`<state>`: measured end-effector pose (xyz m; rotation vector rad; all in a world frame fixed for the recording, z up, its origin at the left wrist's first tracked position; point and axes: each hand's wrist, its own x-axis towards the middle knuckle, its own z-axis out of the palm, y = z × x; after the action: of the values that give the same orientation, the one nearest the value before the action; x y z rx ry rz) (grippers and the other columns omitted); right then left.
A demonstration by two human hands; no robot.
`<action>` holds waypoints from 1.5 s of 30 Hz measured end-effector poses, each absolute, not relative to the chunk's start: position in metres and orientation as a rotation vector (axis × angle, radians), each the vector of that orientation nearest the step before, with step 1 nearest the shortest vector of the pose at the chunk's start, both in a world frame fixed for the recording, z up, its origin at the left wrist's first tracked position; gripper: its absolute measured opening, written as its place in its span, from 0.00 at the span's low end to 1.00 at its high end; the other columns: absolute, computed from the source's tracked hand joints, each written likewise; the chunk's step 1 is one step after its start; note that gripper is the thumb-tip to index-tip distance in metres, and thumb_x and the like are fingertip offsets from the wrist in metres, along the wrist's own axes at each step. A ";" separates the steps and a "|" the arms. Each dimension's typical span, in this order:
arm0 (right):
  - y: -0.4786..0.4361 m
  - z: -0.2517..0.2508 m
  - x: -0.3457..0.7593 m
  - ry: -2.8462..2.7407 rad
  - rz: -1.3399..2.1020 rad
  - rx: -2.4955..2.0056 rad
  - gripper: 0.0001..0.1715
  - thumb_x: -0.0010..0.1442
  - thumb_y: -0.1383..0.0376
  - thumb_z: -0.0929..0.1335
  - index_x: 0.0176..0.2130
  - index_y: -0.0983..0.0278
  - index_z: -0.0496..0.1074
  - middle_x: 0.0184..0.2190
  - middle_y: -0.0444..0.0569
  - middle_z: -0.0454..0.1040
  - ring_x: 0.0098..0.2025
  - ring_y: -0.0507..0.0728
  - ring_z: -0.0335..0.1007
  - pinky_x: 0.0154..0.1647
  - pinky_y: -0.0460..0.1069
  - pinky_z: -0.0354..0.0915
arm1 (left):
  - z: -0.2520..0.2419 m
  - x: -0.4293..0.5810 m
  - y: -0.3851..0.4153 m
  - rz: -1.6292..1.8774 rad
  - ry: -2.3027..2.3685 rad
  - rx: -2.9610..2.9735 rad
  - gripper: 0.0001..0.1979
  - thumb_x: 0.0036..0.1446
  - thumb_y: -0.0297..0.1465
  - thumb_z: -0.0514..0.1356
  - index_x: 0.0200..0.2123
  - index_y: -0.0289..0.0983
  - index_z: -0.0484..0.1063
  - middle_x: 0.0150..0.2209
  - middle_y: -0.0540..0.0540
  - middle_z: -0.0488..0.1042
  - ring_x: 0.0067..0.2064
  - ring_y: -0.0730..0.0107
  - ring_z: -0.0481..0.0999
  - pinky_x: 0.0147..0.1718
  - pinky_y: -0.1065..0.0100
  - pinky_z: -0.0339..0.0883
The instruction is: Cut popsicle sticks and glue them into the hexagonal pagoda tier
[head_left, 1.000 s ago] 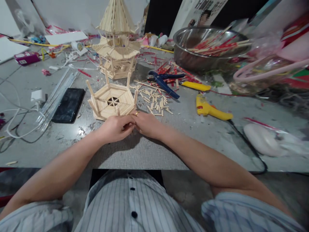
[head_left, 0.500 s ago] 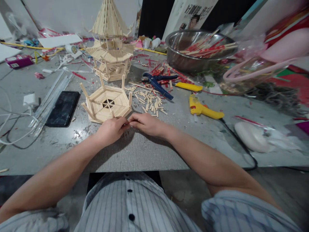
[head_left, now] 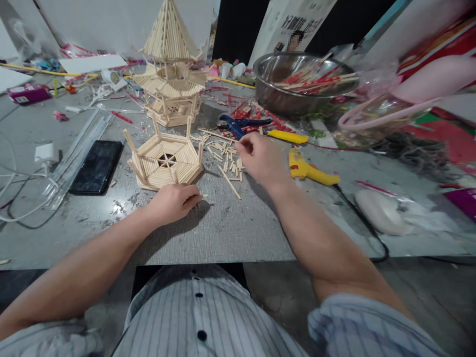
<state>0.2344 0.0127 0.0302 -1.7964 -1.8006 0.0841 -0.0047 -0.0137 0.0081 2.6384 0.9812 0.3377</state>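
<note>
My left hand [head_left: 176, 203] rests on the table in front of the hexagonal wooden-stick base [head_left: 186, 161]. Its fingers pinch a short piece of wooden stick [head_left: 204, 196], whose pale tip pokes out. My right hand [head_left: 260, 158] is over the lower handle of the blue pliers [head_left: 233, 126], fingers curled round it and hiding part of it. Beside that hand lies a scatter of short cut sticks [head_left: 226, 153]. A longer stick [head_left: 229, 182] lies on the table between my hands. The base has several upright posts round its edge.
Behind the base stands a tiered stick pagoda [head_left: 171, 89]. A steel bowl [head_left: 267, 99] holds red-and-wood sticks. Right of my hand lie a yellow knife [head_left: 288, 136] and a corded yellow glue gun [head_left: 316, 173]. A black phone [head_left: 96, 167] and white cables are at left.
My hands were together before the base. The right has moved away to the pliers, and a longer stick now lies on the table. The left stays near its place, holding a short piece.
</note>
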 end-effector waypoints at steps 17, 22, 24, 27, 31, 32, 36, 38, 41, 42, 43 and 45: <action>0.065 -0.022 0.266 -1.576 -0.004 -2.179 0.20 0.57 0.68 0.61 0.50 0.71 0.66 0.44 0.63 0.71 0.47 0.66 0.67 0.46 0.58 0.60 | 0.003 -0.005 -0.014 0.496 0.776 2.647 0.11 0.61 0.31 0.51 0.31 0.34 0.71 0.28 0.45 0.75 0.30 0.72 0.74 0.29 0.73 0.64; 0.064 -0.020 0.277 -1.339 0.009 -1.903 0.17 0.58 0.66 0.60 0.47 0.67 0.65 0.46 0.59 0.71 0.50 0.63 0.66 0.50 0.57 0.59 | 0.003 -0.006 -0.014 0.653 0.641 2.634 0.12 0.61 0.31 0.52 0.31 0.34 0.72 0.27 0.46 0.72 0.30 0.74 0.72 0.29 0.74 0.65; 0.063 -0.015 0.280 -1.242 0.042 -1.679 0.14 0.57 0.65 0.61 0.45 0.64 0.64 0.42 0.54 0.71 0.45 0.59 0.68 0.47 0.56 0.61 | 0.006 -0.006 -0.016 0.722 0.578 2.621 0.12 0.61 0.31 0.52 0.31 0.33 0.72 0.28 0.46 0.71 0.30 0.74 0.72 0.30 0.74 0.66; 0.056 -0.003 0.275 -1.054 0.216 -1.325 0.07 0.55 0.64 0.63 0.37 0.60 0.61 0.29 0.43 0.68 0.27 0.53 0.66 0.31 0.51 0.63 | 0.010 -0.005 -0.019 0.845 0.513 2.610 0.10 0.61 0.29 0.53 0.32 0.33 0.73 0.32 0.43 0.70 0.33 0.74 0.72 0.33 0.73 0.68; 0.036 0.026 0.260 -0.891 0.449 -0.991 0.16 0.46 0.66 0.70 0.28 0.59 0.57 0.18 0.34 0.58 0.15 0.46 0.50 0.17 0.45 0.49 | 0.012 -0.005 -0.022 1.017 0.483 2.605 0.07 0.58 0.28 0.56 0.31 0.33 0.72 0.38 0.41 0.69 0.36 0.74 0.72 0.36 0.71 0.70; 0.029 0.034 0.257 -0.884 0.524 -0.947 0.17 0.44 0.66 0.71 0.26 0.60 0.56 0.16 0.33 0.57 0.14 0.45 0.48 0.16 0.45 0.48 | 0.012 -0.004 -0.022 1.052 0.473 2.601 0.07 0.58 0.28 0.56 0.31 0.33 0.72 0.39 0.40 0.68 0.36 0.74 0.72 0.37 0.70 0.71; -0.001 0.060 0.252 -0.960 0.812 -0.885 0.14 0.42 0.65 0.69 0.21 0.60 0.57 0.09 0.33 0.53 0.10 0.45 0.46 0.15 0.46 0.46 | 0.011 -0.004 -0.023 1.130 0.440 2.606 0.05 0.58 0.27 0.56 0.33 0.34 0.71 0.46 0.39 0.65 0.43 0.71 0.71 0.42 0.67 0.71; -0.015 0.066 0.252 -1.001 0.867 -0.868 0.10 0.41 0.65 0.68 0.21 0.61 0.60 0.07 0.34 0.55 0.09 0.46 0.46 0.15 0.46 0.46 | 0.011 -0.004 -0.023 1.158 0.431 2.622 0.04 0.58 0.27 0.56 0.34 0.36 0.70 0.48 0.40 0.64 0.47 0.68 0.69 0.44 0.65 0.71; -0.029 0.064 0.254 -1.029 0.946 -0.835 0.06 0.40 0.65 0.66 0.23 0.60 0.62 0.06 0.35 0.57 0.08 0.47 0.45 0.15 0.47 0.45 | 0.010 -0.002 -0.021 1.211 0.423 2.644 0.04 0.58 0.28 0.56 0.34 0.36 0.70 0.52 0.38 0.61 0.53 0.63 0.66 0.49 0.60 0.68; -0.032 0.062 0.255 -1.038 0.981 -0.825 0.06 0.39 0.65 0.66 0.23 0.60 0.62 0.05 0.34 0.56 0.08 0.47 0.44 0.16 0.47 0.46 | 0.011 -0.002 -0.021 1.229 0.435 2.647 0.04 0.58 0.28 0.56 0.34 0.36 0.70 0.54 0.38 0.60 0.55 0.62 0.65 0.50 0.59 0.67; -0.034 0.058 0.256 -1.046 1.018 -0.816 0.06 0.38 0.65 0.66 0.23 0.60 0.63 0.05 0.34 0.55 0.08 0.47 0.44 0.16 0.47 0.46 | 0.012 -0.001 -0.020 1.244 0.458 2.653 0.04 0.58 0.28 0.56 0.34 0.36 0.70 0.55 0.38 0.59 0.57 0.61 0.63 0.52 0.58 0.66; -0.035 0.051 0.260 -1.066 1.086 -0.801 0.09 0.37 0.65 0.65 0.25 0.59 0.64 0.04 0.33 0.53 0.09 0.47 0.42 0.17 0.47 0.47 | 0.016 0.002 -0.021 1.266 0.527 2.661 0.04 0.58 0.28 0.56 0.34 0.36 0.71 0.58 0.38 0.57 0.59 0.59 0.60 0.53 0.56 0.63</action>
<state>0.2604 -0.0354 0.0505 -0.8005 -1.0659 1.0857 0.0017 -0.0206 0.0159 2.6610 0.5274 1.2662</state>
